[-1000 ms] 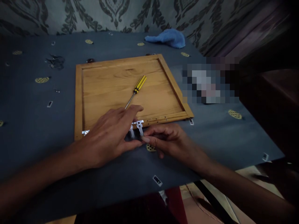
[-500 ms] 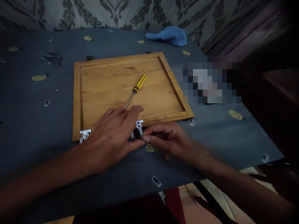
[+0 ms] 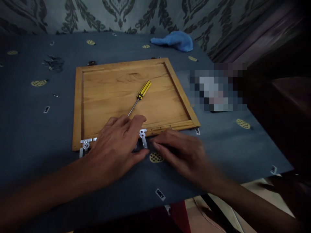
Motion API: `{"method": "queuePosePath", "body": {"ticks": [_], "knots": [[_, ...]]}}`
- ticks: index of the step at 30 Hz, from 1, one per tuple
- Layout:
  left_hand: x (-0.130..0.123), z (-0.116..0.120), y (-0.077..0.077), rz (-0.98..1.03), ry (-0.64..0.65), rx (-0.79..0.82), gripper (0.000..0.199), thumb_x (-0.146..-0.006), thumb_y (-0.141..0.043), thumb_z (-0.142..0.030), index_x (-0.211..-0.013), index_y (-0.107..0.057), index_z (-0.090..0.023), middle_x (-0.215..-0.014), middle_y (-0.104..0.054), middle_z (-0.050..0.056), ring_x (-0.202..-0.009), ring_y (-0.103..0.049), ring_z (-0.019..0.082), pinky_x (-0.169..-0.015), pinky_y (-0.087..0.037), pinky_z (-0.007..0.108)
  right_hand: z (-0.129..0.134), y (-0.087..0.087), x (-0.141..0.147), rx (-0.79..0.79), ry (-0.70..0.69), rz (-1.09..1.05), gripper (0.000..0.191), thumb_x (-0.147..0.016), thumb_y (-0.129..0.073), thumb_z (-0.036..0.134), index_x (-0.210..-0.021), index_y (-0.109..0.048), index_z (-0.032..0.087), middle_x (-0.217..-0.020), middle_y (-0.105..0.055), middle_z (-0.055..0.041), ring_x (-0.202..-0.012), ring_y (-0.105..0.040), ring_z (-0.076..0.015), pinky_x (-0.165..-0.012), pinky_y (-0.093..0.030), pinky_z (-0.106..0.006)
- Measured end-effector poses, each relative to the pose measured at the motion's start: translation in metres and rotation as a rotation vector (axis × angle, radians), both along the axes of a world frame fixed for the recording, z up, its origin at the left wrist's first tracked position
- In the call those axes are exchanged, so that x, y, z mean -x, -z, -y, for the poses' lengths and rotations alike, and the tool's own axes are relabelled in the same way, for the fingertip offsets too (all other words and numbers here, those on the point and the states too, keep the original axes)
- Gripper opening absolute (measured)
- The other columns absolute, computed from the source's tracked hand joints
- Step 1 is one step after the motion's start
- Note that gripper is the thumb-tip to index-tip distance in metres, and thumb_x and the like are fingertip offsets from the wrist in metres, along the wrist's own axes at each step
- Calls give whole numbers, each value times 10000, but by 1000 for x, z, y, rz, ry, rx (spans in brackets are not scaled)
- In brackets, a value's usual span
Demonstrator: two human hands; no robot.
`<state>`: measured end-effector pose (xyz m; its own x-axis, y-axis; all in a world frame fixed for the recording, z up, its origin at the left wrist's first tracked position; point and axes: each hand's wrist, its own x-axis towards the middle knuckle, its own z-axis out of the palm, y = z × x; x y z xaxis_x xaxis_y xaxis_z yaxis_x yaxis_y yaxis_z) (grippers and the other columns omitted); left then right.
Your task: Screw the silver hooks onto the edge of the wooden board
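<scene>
A framed wooden panel (image 3: pixel 116 94) lies on the cloth-covered table. At its near edge are two shiny metal hinges, a left hinge (image 3: pixel 85 145) with cross-head screws and a right hinge (image 3: pixel 143 138). My left hand (image 3: pixel 114 145) is closed over the near edge and grips the right hinge, with the thumb at the hinge's lower end; part of the hinge is hidden. My right hand (image 3: pixel 184 155), slightly blurred, is just right of that hinge, thumb and forefinger a little apart, with nothing visible between them. A yellow-and-black screwdriver (image 3: pixel 144 90) rests on the panel beyond my left hand.
A blue cloth (image 3: pixel 178 41) lies at the back of the table. Dark metal parts (image 3: pixel 52 63) and small bits (image 3: pixel 55 95) sit to the left. A blurred-out object (image 3: pixel 213 90) lies right of the panel. The table's near edge drops to the floor.
My right hand has let go of the right hinge and drawn back a little to the right. My left hand stays at the hinge. The whole view has shifted slightly.
</scene>
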<state>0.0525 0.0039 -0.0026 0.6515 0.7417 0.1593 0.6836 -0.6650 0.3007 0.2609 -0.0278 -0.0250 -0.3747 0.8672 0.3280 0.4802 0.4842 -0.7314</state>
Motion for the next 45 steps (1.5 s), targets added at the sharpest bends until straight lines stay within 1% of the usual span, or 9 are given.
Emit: {"method": "queuePosePath", "body": {"ticks": [2, 4, 10, 19, 23, 28, 33, 41, 45], "knots": [[-1, 0, 1, -1, -6, -4, 507, -818, -726, -295, -1220, -449, -158, -1025, -692, 71, -963, -621, 290, -820, -482, 415, 0, 3, -4, -149, -29, 97, 144, -960, -589, 130, -1056, -696, 139, -991, -743, -79, -906, -725, -129, -803, -615, -242], [-1, 1, 1, 2, -15, -7, 502, -817, -727, -297, -1212, -451, -157, -1011, -688, 69, -962, -620, 287, -821, -482, 414, -1, 6, -8, -225, -67, 170, 187, -967, -577, 120, -1124, -678, 116, -1141, -733, -130, -1021, -730, -153, -876, -625, -274], [-1, 1, 2, 20, -21, 20, 444, -828, -713, -281, -1170, -444, -195, -1028, -667, 54, -959, -614, 263, -817, -471, 397, -2, 12, -13, -313, -159, 304, 275, -975, -537, 83, -1235, -624, 60, -1280, -697, -192, -1133, -716, -194, -875, -651, -287], [-2, 2, 2, 18, -28, 43, 416, -818, -713, -269, -1122, -434, -208, -1007, -664, 51, -926, -608, 258, -793, -455, 397, -3, 13, -16, -349, -179, 386, 279, -971, -534, 77, -1234, -626, 54, -1288, -698, -184, -1104, -726, -179, -891, -644, -280], [1, 0, 6, 21, -16, 39, 328, -858, -657, -285, -1099, -440, -232, -1027, -653, 47, -916, -604, 249, -761, -454, 385, -2, 15, -15, -366, -165, 383, 276, -976, -530, 84, -1235, -626, 68, -1272, -710, -171, -1055, -739, -168, -836, -652, -272], [1, 0, 3, 42, -22, 116, 257, -869, -630, -285, -1061, -462, -247, -993, -649, 39, -888, -603, 250, -739, -463, 396, -3, 15, -14, -337, -174, 383, 283, -969, -539, 87, -1233, -638, 65, -1295, -696, -181, -1069, -734, -186, -841, -647, -290], [-1, 2, -3, 23, -61, 162, 213, -870, -617, -220, -1024, -472, -241, -988, -647, 53, -921, -593, 268, -773, -477, 431, -4, 15, -14, -361, -177, 400, 240, -983, -521, 111, -1175, -662, 84, -1272, -710, -174, -966, -755, -187, -737, -644, -297], [-2, 2, 0, 37, -49, 72, 332, -836, -667, -233, -1085, -448, -233, -987, -657, 43, -921, -604, 257, -765, -479, 403, -4, 13, -12, -382, -164, 430, 241, -1008, -473, 120, -1167, -653, 103, -1271, -711, -167, -821, -747, -153, -602, -583, -281], [1, 2, -6, 31, -64, 158, 529, -834, -702, -260, -1264, -395, -226, -1122, -667, 67, -987, -620, 264, -814, -497, 416, -3, 13, -12, -371, -167, 438, 253, -1001, -481, 115, -1195, -643, 108, -1310, -691, -164, -879, -748, -157, -645, -592, -286]]}}
